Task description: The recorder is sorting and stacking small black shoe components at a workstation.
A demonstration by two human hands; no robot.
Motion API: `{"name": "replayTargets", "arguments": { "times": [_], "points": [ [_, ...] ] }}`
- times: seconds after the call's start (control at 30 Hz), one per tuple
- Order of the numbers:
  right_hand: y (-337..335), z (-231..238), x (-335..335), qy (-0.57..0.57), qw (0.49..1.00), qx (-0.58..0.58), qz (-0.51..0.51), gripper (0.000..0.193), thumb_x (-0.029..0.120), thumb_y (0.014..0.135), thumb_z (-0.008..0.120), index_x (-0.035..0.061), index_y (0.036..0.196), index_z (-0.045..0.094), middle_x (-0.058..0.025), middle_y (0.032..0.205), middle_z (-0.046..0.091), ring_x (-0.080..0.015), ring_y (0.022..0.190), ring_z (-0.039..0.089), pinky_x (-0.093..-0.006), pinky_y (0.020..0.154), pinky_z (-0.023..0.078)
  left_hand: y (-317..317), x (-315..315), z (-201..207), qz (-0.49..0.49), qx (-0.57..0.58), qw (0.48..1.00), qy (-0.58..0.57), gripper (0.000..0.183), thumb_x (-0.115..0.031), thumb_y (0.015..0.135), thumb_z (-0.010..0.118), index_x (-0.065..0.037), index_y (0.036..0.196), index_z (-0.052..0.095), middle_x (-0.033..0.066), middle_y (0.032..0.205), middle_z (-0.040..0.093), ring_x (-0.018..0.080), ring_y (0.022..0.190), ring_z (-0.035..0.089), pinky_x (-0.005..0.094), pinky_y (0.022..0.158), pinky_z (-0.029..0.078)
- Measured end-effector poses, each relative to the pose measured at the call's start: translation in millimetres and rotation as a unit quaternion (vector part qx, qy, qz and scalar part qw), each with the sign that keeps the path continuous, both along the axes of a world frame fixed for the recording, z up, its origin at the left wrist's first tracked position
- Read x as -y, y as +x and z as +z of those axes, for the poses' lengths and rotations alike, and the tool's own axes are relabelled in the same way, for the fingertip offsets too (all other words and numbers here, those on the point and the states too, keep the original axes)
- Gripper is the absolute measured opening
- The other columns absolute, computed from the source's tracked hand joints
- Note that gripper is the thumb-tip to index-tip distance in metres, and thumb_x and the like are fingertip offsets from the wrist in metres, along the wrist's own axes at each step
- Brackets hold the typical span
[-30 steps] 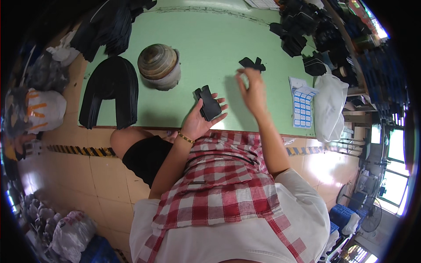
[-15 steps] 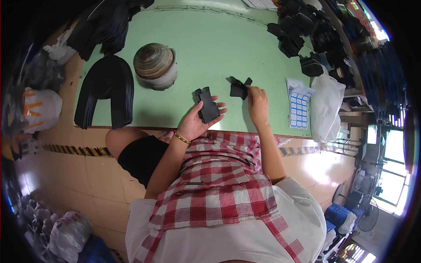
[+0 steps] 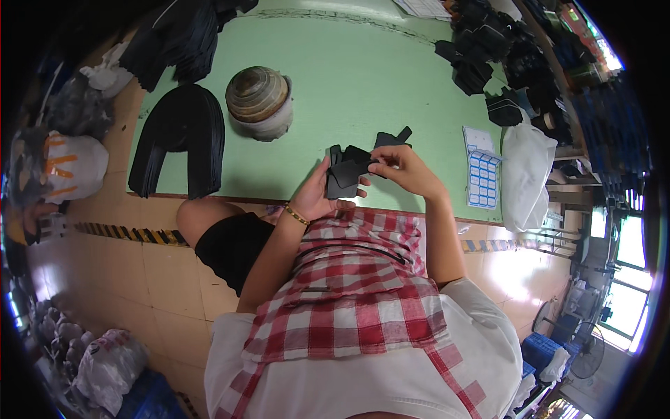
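Observation:
My left hand (image 3: 317, 192), with a bracelet at the wrist, holds a small stack of black cut pieces (image 3: 342, 183) near the table's front edge. They look like flat sheet material with notched ends. Between the thumb and fingers of my right hand (image 3: 405, 171) is the edge of one curved black piece (image 3: 357, 166), which lies over the stack. Just beyond the right hand, another few black pieces (image 3: 393, 137) rest on the green table (image 3: 335, 77), partly hidden by that hand.
At the left stands a thick pile of black U-shaped pieces (image 3: 183, 112). A round wrapped roll or cone (image 3: 259, 101) sits beside it. A label sheet (image 3: 481, 171) and a white plastic bag (image 3: 527, 174) are at the right. Black pieces (image 3: 467, 66) are heaped behind.
My right hand has moved left and nearer with a black piece, from the loose pieces to the stack in my left hand. The whole view has shifted slightly.

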State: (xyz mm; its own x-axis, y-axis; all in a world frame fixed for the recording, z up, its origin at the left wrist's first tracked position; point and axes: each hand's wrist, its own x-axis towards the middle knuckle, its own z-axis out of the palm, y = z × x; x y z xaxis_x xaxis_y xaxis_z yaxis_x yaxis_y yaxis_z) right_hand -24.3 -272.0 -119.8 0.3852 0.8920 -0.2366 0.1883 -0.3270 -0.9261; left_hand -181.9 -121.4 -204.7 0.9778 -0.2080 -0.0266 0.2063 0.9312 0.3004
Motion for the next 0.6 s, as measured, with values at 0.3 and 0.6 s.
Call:
{"name": "replayTargets", "arguments": {
  "times": [0.3, 0.6],
  "points": [
    [-1, -1, -3, 0.042, 0.994, 0.09, -0.051, 0.024, 0.012, 0.083, 0.064, -0.0022, 0.102, 0.062, -0.0025, 0.073, 0.058, -0.0086, 0.064, 0.046, -0.0251, 0.058, 0.04, -2, 0, -11, -0.007, -0.008, 1.0, 0.016, 0.049, -0.031, 0.094, 0.032, -0.001, 0.133, 0.038, 0.0184, 0.123, 0.051, 0.0259, 0.103, 0.057, 0.0382, 0.08, 0.053],
    [-11, 34, -2, 0.078, 0.995, 0.038, -0.046, 0.02, 0.008, 0.09, 0.053, 0.0022, 0.107, 0.063, -0.0008, 0.08, 0.059, -0.0071, 0.069, 0.048, -0.0231, 0.064, 0.043, -1, 1, 0, -0.008, -0.059, 0.998, 0.025, 0.056, -0.041, 0.095, 0.03, 0.0, 0.133, 0.036, 0.0219, 0.122, 0.05, 0.0301, 0.106, 0.057, 0.0373, 0.074, 0.057]
  ]
}}
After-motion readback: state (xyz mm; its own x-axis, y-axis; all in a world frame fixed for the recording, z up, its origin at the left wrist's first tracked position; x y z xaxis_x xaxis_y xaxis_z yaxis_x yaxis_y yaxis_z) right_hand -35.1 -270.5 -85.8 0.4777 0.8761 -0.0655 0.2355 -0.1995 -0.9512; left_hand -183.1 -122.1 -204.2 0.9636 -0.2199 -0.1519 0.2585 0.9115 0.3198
